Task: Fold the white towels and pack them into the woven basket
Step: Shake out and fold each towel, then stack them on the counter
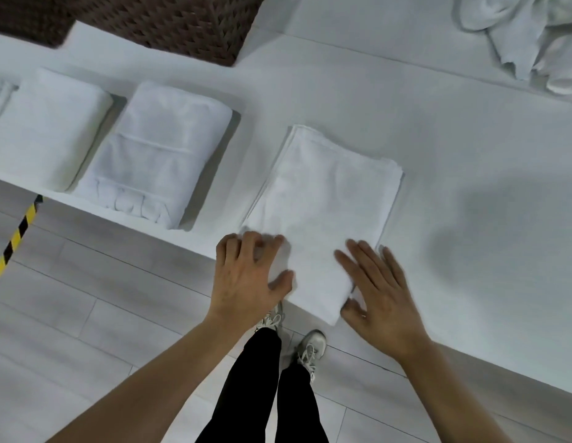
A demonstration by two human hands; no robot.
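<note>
Hands (313, 279) on seemingly neat folded towel (326, 199)

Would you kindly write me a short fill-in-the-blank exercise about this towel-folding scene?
1. Both hands, left hand and right hand, rest on the near end of the folded ____.
2. The woven basket at the table's far edge is dark ____ in colour.
3. The unfolded towels lie heaped at the far ____ of the white table.
4. The two finished towels lie to the ____ of the one being handled.

Missing words: towel; brown; right; left
</note>
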